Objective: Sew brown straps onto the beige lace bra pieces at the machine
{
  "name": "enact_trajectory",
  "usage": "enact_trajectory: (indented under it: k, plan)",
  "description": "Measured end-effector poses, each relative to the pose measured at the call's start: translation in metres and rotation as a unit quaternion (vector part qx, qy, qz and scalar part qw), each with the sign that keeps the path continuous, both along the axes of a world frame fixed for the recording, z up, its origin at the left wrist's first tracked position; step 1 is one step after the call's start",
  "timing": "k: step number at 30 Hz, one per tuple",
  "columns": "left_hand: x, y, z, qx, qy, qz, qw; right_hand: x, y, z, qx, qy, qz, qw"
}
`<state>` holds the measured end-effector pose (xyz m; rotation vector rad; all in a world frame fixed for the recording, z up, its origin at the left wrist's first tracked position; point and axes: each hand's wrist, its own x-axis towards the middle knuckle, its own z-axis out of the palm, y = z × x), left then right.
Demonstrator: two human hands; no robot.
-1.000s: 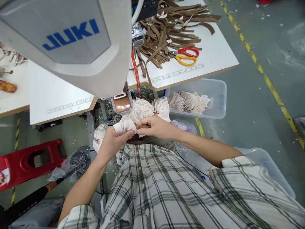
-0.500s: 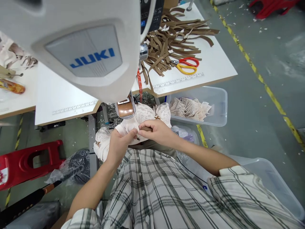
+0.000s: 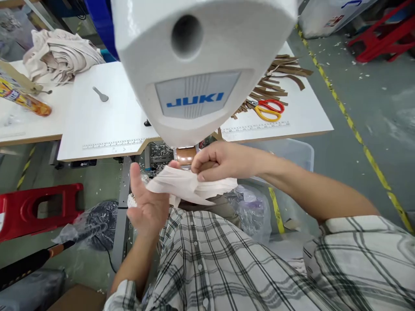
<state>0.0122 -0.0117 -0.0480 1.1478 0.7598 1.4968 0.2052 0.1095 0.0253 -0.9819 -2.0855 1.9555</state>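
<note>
Pinching pale fabric w/ R hand fingers; I'm seeing L hand fingers wide, partly behind fabric, near JUKI mach.

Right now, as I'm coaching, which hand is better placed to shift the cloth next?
Probably the right hand: it pinches the pale cloth, while the left hand is spread open.

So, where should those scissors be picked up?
Probably by the handles, coming from the right: the scissors lie on the table with both loops facing that way, while the blades point left, towards the brown strips.
</note>
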Motion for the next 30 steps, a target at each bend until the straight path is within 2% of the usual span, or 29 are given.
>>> enact_trajectory:
  k: [1, 2, 3, 5, 7, 9, 12, 15, 18, 22, 26, 27, 30]
  plan:
    - [-0.007, 0.007, 0.001, 0.060, 0.082, 0.019, 0.995, -0.003, 0.006, 0.003, 0.068, -0.036, -0.005, 0.997]
    - [-0.015, 0.014, 0.001, 0.114, 0.179, 0.031, 0.977, -0.005, 0.011, 0.004, 0.131, -0.069, -0.011, 0.989]
    - [-0.023, 0.020, 0.000, 0.159, 0.284, 0.037, 0.945, -0.007, 0.016, 0.004, 0.184, -0.093, -0.017, 0.978]
    - [-0.035, 0.032, -0.005, 0.214, 0.465, 0.026, 0.859, -0.009, 0.020, 0.002, 0.244, -0.119, -0.017, 0.962]
    - [-0.043, 0.042, -0.013, 0.220, 0.569, 0.003, 0.792, -0.010, 0.021, 0.000, 0.265, -0.121, -0.016, 0.957]
    - [-0.048, 0.050, -0.019, 0.203, 0.613, -0.020, 0.763, -0.009, 0.019, -0.001, 0.265, -0.116, -0.024, 0.957]
    - [-0.053, 0.060, -0.025, 0.182, 0.638, -0.031, 0.747, -0.009, 0.016, 0.002, 0.258, -0.113, -0.030, 0.959]
    - [-0.055, 0.067, -0.026, 0.158, 0.638, -0.040, 0.753, -0.008, 0.016, 0.008, 0.262, -0.129, -0.024, 0.956]
    - [-0.054, 0.068, -0.022, 0.154, 0.635, -0.047, 0.756, -0.004, 0.017, 0.008, 0.266, -0.130, -0.018, 0.955]
    - [-0.043, 0.061, -0.009, 0.181, 0.638, -0.032, 0.748, 0.005, 0.010, -0.012, 0.318, -0.067, -0.066, 0.943]
    - [-0.030, 0.050, 0.000, 0.180, 0.663, -0.007, 0.726, 0.009, -0.002, -0.038, 0.435, -0.015, -0.162, 0.886]
    - [-0.027, 0.047, 0.001, 0.168, 0.673, -0.004, 0.720, 0.009, -0.004, -0.042, 0.441, -0.011, -0.170, 0.881]
    - [-0.022, 0.044, 0.002, 0.138, 0.699, 0.005, 0.702, 0.009, -0.003, -0.047, 0.416, 0.001, -0.169, 0.894]
